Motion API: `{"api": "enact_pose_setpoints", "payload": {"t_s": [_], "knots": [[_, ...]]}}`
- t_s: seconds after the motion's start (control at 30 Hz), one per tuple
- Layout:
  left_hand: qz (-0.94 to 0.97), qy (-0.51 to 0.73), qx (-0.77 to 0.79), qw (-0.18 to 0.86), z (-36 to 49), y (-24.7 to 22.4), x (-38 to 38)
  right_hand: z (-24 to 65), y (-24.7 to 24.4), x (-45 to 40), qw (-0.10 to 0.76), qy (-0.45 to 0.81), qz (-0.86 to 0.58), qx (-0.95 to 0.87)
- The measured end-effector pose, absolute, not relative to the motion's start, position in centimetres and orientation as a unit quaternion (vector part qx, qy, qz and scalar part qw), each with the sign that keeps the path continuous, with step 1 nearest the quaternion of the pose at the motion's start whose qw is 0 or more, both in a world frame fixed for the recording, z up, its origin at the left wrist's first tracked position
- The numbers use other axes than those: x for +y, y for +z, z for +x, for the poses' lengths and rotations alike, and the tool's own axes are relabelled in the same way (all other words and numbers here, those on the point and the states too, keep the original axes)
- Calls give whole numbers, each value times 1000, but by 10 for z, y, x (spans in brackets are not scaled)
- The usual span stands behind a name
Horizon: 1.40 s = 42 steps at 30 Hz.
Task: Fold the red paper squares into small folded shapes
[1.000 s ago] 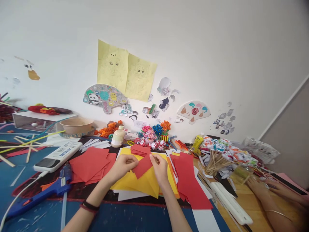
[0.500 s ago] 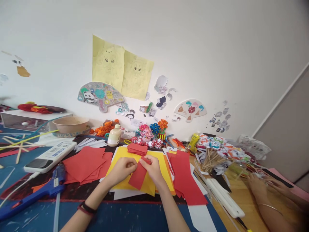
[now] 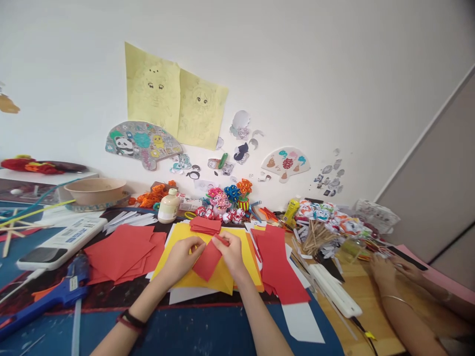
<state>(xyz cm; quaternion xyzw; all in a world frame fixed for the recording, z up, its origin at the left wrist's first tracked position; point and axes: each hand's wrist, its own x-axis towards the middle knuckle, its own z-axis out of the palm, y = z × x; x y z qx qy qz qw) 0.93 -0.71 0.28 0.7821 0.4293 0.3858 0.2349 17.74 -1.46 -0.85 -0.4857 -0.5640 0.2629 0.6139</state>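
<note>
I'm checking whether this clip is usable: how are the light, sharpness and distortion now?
Head view: soft, fairly even light on the wall, dark upper-right corner; head view: red paper at the left hand and right hand reads clearly, fine creases don't; head view: blue table surface looks bowed at its right edge, likely lens distortion.

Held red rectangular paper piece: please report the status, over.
Right hand pinching red rectangular paper piece; left hand at its edge, contact unclear. Piece over yellow paper sheets. Small red paper stack just beyond, not blocking.
</note>
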Motion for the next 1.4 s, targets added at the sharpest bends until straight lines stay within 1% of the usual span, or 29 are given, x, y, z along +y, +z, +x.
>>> {"api": "enact_pose_setpoints", "payload": {"t_s": [0.17, 0.3, 0.4, 0.57, 0.63, 0.7, 0.73, 0.8, 0.9, 0.93, 1.0, 1.13, 1.23, 1.33, 1.4], "knots": [[778, 390, 398, 289, 16, 3, -13, 192, -7, -16, 652, 268, -477, -525], [772, 395, 399, 299, 19, 5, -16, 188, -8, -16, 627, 299, -456, -556], [764, 390, 412, 307, 19, 4, -15, 174, -10, -16, 612, 298, -446, -581], [776, 363, 408, 314, 21, 0, -14, 186, -10, -12, 644, 268, -465, -545], [792, 344, 407, 299, 21, 0, -15, 206, -8, -9, 677, 240, -483, -502], [801, 330, 422, 266, 20, 2, -15, 225, -6, -7, 743, 171, -514, -393], [801, 330, 436, 243, 19, 2, -15, 231, -6, -7, 754, 150, -523, -368], [793, 348, 462, 191, 17, 3, -14, 232, -6, -8, 740, 140, -539, -376], [803, 377, 447, 117, 17, -1, -14, 211, -9, -8, 672, 161, -543, -477], [815, 374, 432, 100, 19, -3, -15, 202, -11, -8, 648, 174, -534, -515], [836, 351, 413, 88, 23, -9, -17, 189, -15, -8, 629, 189, -523, -543], [844, 316, 410, 140, 30, -20, -20, 184, -19, -8, 628, 226, -520, -533], [818, 345, 410, 207, 31, -20, -18, 188, -14, -10, 631, 338, -477, -510], [772, 406, 378, 310, 28, -14, -15, 187, -5, -15, 612, 455, -406, -504], [732, 424, 342, 410, 24, -8, -16, 185, 0, -19, 597, 482, -376, -520]]}}
